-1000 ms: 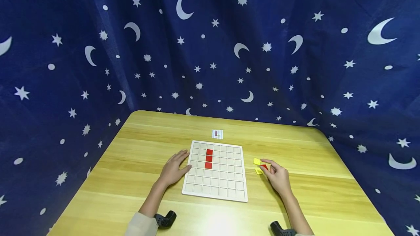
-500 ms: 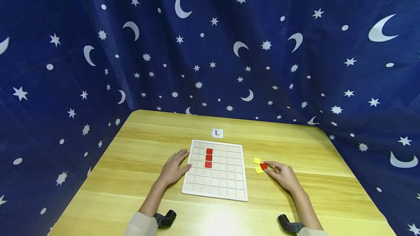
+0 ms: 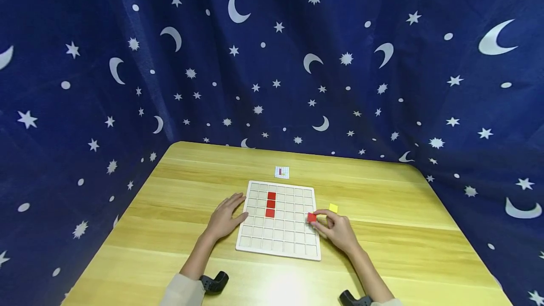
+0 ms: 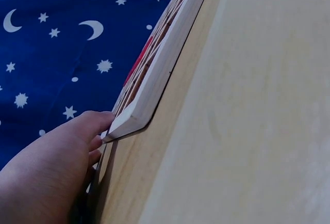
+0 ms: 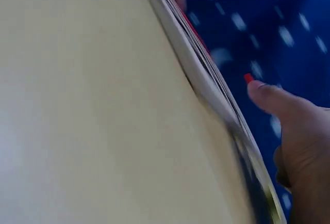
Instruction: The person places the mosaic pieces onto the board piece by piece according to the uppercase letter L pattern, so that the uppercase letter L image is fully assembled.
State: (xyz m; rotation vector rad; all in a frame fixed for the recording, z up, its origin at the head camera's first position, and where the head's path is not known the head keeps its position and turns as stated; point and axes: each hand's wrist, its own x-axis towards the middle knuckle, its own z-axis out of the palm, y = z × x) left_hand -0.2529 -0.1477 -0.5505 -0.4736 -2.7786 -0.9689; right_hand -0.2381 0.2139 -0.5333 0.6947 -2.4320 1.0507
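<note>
Right hand (image 3: 337,233): fingertips pinch a red tile (image 3: 312,217) over the right edge of the grid board (image 3: 278,249). Left hand (image 3: 224,218): fingers straight, flat against the board's left edge (three red tiles (image 3: 270,204) seated). Yellow tile (image 3: 333,208): table (image 3: 170,211), right of board.

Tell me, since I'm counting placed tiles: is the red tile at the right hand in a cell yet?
Not yet: the right hand pinches the red tile above the grid board.
</note>
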